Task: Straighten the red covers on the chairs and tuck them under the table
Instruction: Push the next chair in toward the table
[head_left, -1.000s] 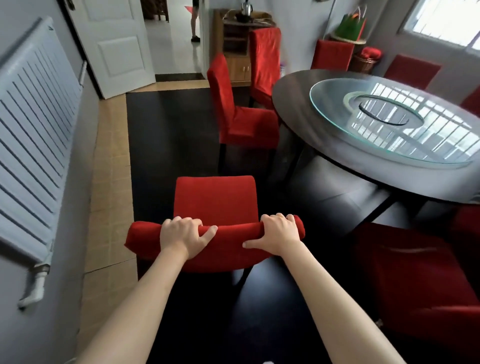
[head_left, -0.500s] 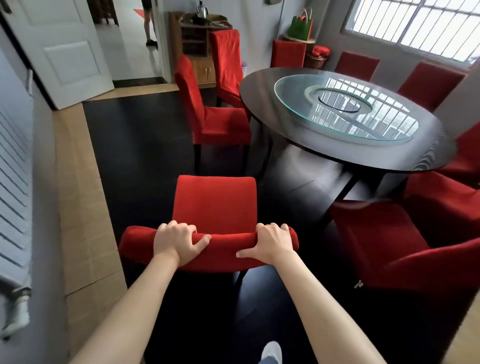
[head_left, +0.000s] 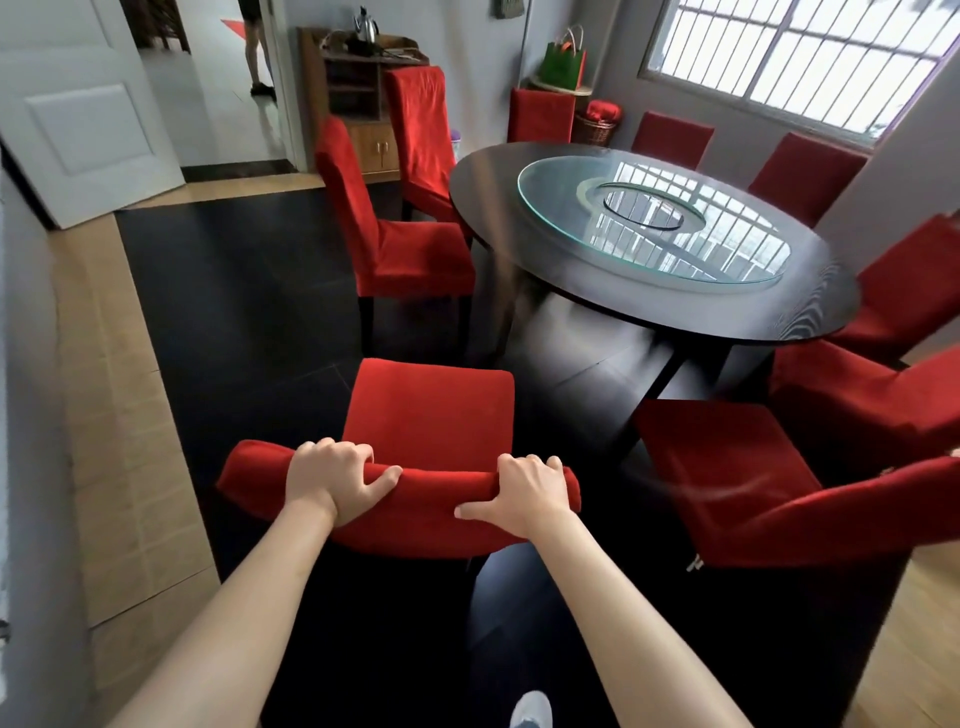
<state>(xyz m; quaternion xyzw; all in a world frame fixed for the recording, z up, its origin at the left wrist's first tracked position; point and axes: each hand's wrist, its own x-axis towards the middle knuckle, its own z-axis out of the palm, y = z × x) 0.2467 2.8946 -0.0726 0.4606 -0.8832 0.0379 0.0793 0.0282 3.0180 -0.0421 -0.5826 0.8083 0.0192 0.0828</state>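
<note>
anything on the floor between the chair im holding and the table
Nothing visible: bare dark floor lies between the held chair and the table. Neighbouring red chairs stand ahead to the left and to the right, flanking the gap, not inside it.

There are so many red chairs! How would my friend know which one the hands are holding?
Start at the big round dark table with the glass disc on it. The chair sits off its near-left side, out on the black floor, not yet under the tabletop. It is the only one with a left hand and a right hand gripping its backrest.
</note>
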